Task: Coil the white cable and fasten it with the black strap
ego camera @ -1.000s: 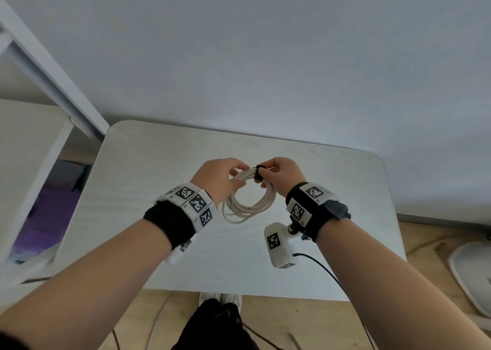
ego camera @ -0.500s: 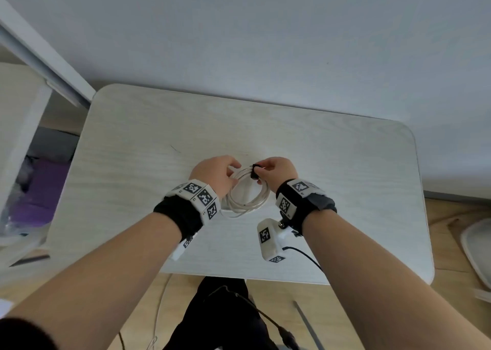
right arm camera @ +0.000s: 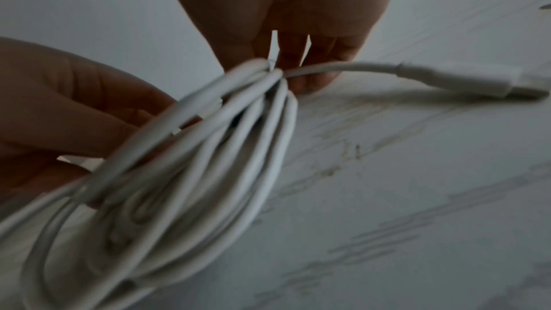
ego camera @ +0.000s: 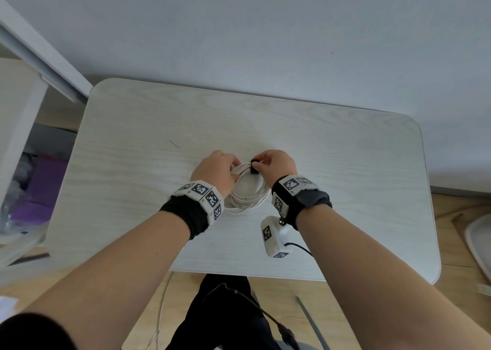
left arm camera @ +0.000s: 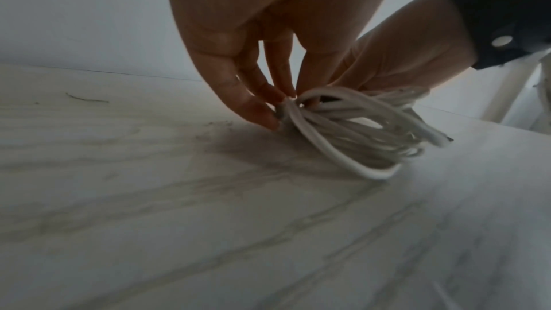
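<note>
Over the middle of the pale table [ego camera: 345,163], the white cable [ego camera: 247,198] is already coiled, its left side gripped by the left hand [ego camera: 215,174] while the right hand [ego camera: 276,165] pinches the black strap [ego camera: 254,167] around its loops, seemingly not yet fully fastened

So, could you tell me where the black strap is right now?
In the head view, the black strap sits at the top of the white cable coil, pinched by the right hand, mid-table.
</note>
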Tool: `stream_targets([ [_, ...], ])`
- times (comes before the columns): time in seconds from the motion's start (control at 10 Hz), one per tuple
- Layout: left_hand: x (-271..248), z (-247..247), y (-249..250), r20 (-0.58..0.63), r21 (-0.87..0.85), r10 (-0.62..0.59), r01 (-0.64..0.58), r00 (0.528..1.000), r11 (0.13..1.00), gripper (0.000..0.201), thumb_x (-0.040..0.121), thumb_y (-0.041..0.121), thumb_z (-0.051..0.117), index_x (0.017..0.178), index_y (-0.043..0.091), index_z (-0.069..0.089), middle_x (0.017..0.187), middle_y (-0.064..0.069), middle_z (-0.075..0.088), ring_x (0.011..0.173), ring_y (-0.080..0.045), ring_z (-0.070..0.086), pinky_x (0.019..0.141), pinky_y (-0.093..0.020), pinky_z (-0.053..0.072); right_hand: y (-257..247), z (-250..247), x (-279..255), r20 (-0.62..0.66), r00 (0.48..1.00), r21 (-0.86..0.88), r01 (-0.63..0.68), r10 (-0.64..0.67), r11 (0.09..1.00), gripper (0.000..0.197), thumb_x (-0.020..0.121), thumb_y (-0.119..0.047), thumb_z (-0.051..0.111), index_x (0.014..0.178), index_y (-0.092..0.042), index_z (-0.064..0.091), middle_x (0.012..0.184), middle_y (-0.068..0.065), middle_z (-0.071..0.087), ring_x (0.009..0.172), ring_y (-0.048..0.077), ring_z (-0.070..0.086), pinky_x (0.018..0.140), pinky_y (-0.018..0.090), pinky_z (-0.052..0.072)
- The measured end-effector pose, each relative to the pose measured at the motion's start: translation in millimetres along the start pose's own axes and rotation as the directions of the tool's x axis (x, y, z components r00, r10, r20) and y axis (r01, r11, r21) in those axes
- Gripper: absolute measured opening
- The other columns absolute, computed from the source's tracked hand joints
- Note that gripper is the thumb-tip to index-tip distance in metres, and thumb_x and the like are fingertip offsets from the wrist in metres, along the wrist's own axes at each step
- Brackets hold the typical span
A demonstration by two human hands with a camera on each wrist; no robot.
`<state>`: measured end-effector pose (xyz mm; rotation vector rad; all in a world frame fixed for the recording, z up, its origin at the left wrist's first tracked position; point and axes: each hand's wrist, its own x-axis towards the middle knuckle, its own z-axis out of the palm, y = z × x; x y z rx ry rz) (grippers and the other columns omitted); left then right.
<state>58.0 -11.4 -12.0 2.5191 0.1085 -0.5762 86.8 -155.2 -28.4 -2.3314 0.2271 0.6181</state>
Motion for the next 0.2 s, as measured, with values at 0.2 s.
stream_targets([
  [0.2,-5.2,-2.2,-2.0,-0.006,0.057,-0.019,0.019,1.0,0.998,0.045,0.086,0.049,0.053,0.121,0.022,0.054,0.122,-0.003,0.054,0.112,-0.024,0.05,0.091,-0.041,0.047,1.2,-3.7,-12.2,-0.062,0.993,0.005,0.099,-0.098,0.995,0.037,0.079,-0.041,0.059,0.114,-0.031,0.06,0.121,0.004,0.055,0.113,0.025,0.049,0.096,0.046,0.043],
])
